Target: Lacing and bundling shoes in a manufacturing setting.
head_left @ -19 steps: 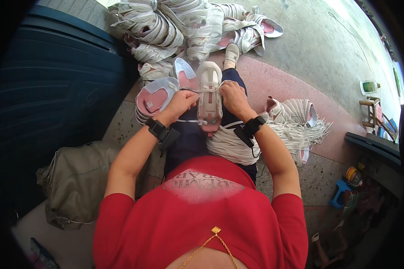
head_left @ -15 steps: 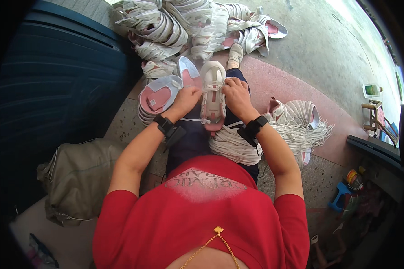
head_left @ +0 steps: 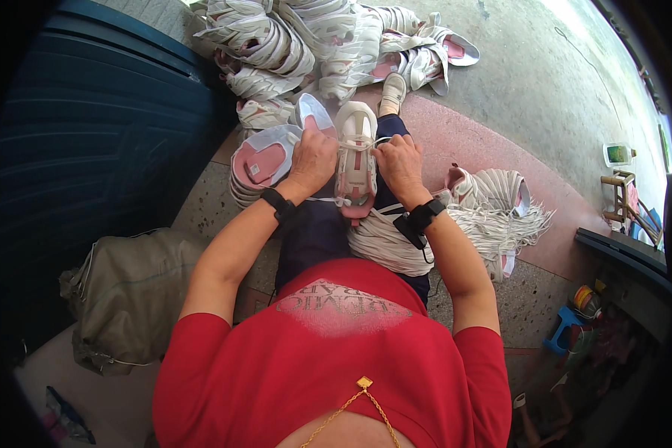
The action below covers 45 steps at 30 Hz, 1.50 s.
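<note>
A beige and pink shoe upper (head_left: 357, 168), partly laced, rests toe away from me between my knees. My right hand (head_left: 399, 164) is closed at its right edge, pinching a white shoelace (head_left: 381, 140) that comes off the upper. On the other side my left hand (head_left: 313, 158) is closed in a pinch; whatever lies in its fingers is hidden. A bundle of white laces (head_left: 390, 243) lies over my right thigh. Beside my left hand is a stack of shoe uppers (head_left: 257, 166) with pink insides.
A big heap of shoe uppers (head_left: 336, 45) covers the floor ahead. More uppers with long loose laces (head_left: 493, 205) lie to the right. A dark blue door (head_left: 104, 127) and a grey-green sack (head_left: 134, 295) stand at the left. A small stool (head_left: 620, 196) is far right.
My left hand has turned and shifted slightly, its back now showing more. My right hand has moved slightly nearer me and right, with lace showing at its fingers. The upper stays in place.
</note>
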Available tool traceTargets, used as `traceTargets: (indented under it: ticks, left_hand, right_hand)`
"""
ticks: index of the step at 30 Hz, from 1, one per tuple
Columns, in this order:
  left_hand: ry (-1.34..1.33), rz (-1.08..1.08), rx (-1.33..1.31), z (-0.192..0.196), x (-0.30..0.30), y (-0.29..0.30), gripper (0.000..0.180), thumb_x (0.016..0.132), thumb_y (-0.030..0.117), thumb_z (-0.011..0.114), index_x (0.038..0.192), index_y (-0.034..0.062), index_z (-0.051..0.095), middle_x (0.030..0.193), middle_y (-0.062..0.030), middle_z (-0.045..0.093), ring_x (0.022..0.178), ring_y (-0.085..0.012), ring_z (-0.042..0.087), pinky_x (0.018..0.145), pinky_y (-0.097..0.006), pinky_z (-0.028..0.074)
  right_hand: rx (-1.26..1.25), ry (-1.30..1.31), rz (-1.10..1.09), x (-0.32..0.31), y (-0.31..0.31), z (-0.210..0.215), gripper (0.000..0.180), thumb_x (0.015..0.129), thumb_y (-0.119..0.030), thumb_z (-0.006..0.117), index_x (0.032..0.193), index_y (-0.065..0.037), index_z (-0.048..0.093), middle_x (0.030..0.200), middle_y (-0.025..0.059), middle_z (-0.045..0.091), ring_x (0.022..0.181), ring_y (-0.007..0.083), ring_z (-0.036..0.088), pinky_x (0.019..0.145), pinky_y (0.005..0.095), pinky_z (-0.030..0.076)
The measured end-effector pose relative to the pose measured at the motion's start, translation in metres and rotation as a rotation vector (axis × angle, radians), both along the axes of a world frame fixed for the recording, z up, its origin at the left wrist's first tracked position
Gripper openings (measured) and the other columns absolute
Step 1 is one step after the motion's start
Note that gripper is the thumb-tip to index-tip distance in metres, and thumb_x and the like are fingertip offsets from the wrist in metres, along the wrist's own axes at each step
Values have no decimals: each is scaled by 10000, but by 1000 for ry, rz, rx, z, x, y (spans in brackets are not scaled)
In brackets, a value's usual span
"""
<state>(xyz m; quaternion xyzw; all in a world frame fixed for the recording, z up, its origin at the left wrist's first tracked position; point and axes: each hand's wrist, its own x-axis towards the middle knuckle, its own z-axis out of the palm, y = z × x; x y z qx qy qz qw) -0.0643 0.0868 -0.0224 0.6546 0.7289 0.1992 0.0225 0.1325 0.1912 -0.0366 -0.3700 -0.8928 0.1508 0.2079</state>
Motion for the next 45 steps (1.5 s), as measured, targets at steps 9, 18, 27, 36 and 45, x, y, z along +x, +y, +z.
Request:
traceTargets:
  ticks: [9,18,27,36,45]
  left_hand:
    - [36,60,25,10,21,-6,188,833,246,704,947,97,704,818,-66,667,881,-273,583,745,-426,450]
    - [-324,6,19,-28,7,-7,186,824,121,680,990,38,695,931,-110,664,935,-328,591,865,-418,461]
    - [-270,-115,-384,25,19,68,239,819,179,668,991,18,710,1028,-169,716,970,-363,658,866,-439,491]
    - [-236,-281,-631,-15,29,142,488,703,182,742,1134,-38,673,1039,-226,709,1025,-360,675,898,-374,520]
    - [-1257,83,-666,53,8,125,600,829,55,720,1350,-59,445,754,-86,663,481,-75,528,405,-219,380]
  right_hand:
    - [74,-148,52,-3,-20,21,370,804,-401,717,821,-32,703,905,100,636,959,266,566,806,439,389]
    - [-124,-61,89,1,-7,-9,210,829,-234,642,966,-96,721,946,90,645,965,288,585,798,457,432]
    - [-245,188,40,7,-8,-14,184,818,-194,672,928,-76,760,951,91,688,943,295,603,836,430,464]
    - [-298,195,-18,3,-18,-10,169,768,-90,661,912,-2,655,885,139,649,901,333,601,808,438,491]
    - [153,-337,239,-12,-3,-3,134,807,-167,594,886,-101,680,914,65,653,929,222,583,789,354,427]
